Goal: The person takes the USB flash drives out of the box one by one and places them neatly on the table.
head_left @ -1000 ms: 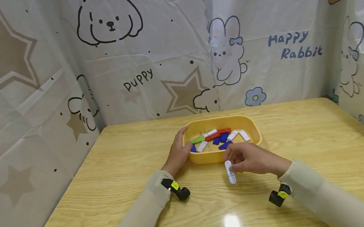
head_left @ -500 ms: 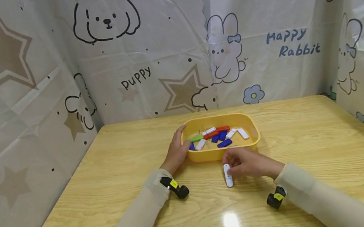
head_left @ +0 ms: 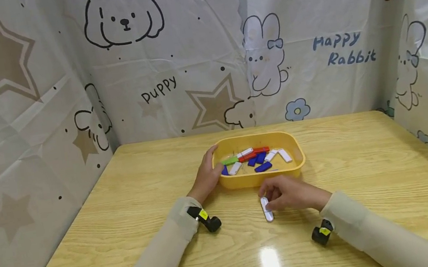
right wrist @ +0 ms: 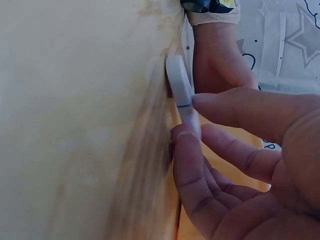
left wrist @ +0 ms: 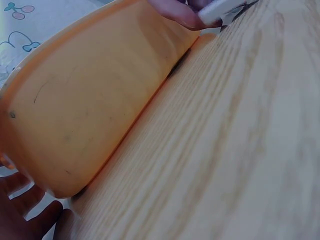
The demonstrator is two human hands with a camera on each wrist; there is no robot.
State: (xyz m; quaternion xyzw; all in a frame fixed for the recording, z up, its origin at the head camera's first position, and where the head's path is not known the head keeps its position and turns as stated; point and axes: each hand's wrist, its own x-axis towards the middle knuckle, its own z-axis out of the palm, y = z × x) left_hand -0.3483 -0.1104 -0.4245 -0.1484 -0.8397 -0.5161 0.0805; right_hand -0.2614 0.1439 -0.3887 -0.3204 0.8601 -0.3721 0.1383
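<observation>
A white USB flash drive point(head_left: 268, 216) with rounded ends lies low over the table in front of the yellow plastic bin point(head_left: 242, 182). My right hand point(head_left: 290, 193) pinches it between thumb and fingers. In the right wrist view a thin blue line crosses the flash drive point(right wrist: 176, 77); whether it touches the table cannot be told. My left hand point(head_left: 206, 177) grips the left end of the bin, thumb at the rim and fingers around the outside. Inside the bin lie several similar sticks: white point(head_left: 285, 155), blue point(head_left: 263, 167), red point(head_left: 247, 157) and green point(head_left: 230, 161).
The light wood table point(head_left: 153, 175) extends on both sides of the bin. Printed curtains point(head_left: 169, 57) hang along its back and both sides. A wrist camera point(head_left: 211, 223) sits on the left cuff, another camera point(head_left: 321, 233) on the right.
My right hand has moved slightly left and down toward the table with the white flash drive, away from the bin's front wall. The left hand stays on the bin.
</observation>
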